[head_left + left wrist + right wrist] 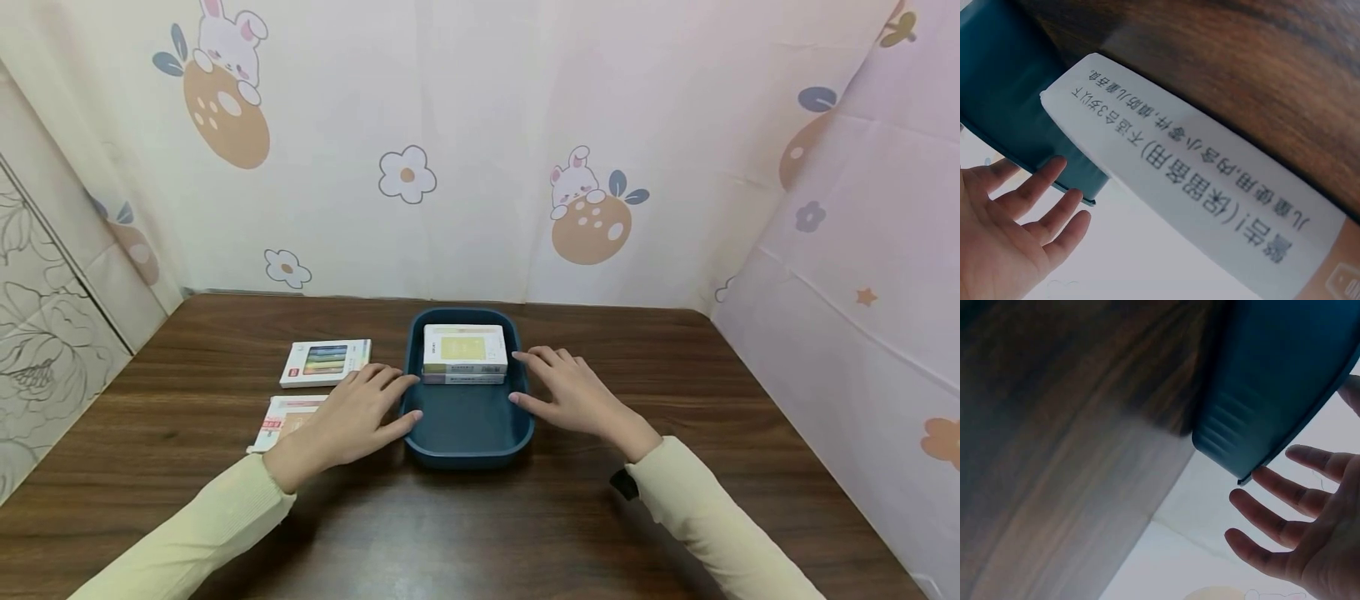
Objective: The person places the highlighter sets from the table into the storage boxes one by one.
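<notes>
A dark teal plastic tray (465,425) stands on the table between both hands. Two small white boxes (463,348), the upper one with a yellow-green panel, lie stacked in its far half. At the tray's left rim is my left hand (352,423), fingers spread and holding nothing; its fingertips reach the rim. My right hand (576,396) is at the opposite rim, also with fingers extended and nothing held. Whether either hand presses the tray I cannot tell. Beneath the left forearm side, a white box with printed warnings (1172,150) is partly hidden by that hand in the head view.
Left of the tray lies a flat white box with a window of coloured sticks (326,362). The brown wooden table (480,533) ends at a patterned curtain (480,233) behind. A black object (624,483) shows beneath the right cuff.
</notes>
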Demonstrator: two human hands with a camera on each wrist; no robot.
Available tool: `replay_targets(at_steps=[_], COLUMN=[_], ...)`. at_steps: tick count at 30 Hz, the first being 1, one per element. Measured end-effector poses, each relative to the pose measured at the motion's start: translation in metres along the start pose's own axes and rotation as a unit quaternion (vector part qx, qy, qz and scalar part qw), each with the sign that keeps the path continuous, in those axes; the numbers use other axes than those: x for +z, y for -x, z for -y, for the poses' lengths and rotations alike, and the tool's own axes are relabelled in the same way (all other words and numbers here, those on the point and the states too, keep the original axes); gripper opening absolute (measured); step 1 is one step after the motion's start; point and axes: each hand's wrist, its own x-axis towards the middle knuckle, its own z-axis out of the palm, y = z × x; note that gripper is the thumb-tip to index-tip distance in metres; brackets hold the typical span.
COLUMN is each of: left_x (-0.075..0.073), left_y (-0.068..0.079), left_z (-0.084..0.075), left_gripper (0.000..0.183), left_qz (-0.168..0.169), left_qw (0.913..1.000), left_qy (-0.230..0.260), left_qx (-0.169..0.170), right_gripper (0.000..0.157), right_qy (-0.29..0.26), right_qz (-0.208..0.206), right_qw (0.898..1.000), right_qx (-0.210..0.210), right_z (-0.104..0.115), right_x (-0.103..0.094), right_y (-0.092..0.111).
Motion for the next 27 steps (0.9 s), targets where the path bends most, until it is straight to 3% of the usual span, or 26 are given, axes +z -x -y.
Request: replay_targets(at_steps=[14, 27], left_x=[-0.014, -0.022], left_y=[0.006, 0.021], left_z=[0.010, 0.050], left_gripper=[0.058, 0.053], left_qz=[0.007, 0.020], left_qw=[0.9997, 0.9987], left_qy=[-0.013, -0.046], left_qx=[-0.018, 0.007], right_gripper=[0.062, 0.059], right_qy=[-0.027, -0.025], right_qz=[0.013, 0.005], right_qw=[0.999, 1.000], right_qx=[0.011, 0.007], right_z=[0.003, 0.003], right_x=[0.010, 0.015], right_y=[0.005, 0.006])
